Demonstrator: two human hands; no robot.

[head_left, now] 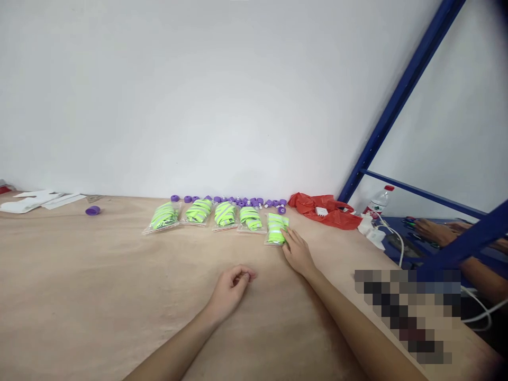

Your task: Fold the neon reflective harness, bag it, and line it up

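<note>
Several clear zip bags with folded fluorescent yellow-green reflective strap inside lie in a row across the table. At the right end, one such bag [275, 233] is touched by my right hand [298, 253]. Its fingers are stretched out along the bag's right side, not wrapped round it. My left hand [232, 290] rests on the bare wood nearer to me, fingers curled in toward the thumb, and no object shows in it. Left of the touched bag lies another bag [251, 219], apart from both hands.
Purple caps [241, 202] line the wall behind the bags; one purple cap [92, 210] lies apart at left, near white sheets [35, 200]. A red plastic bag [329, 209], a bottle [379, 202] and a blue metal frame [397, 100] stand right. Another person's hand [434, 231] is beyond.
</note>
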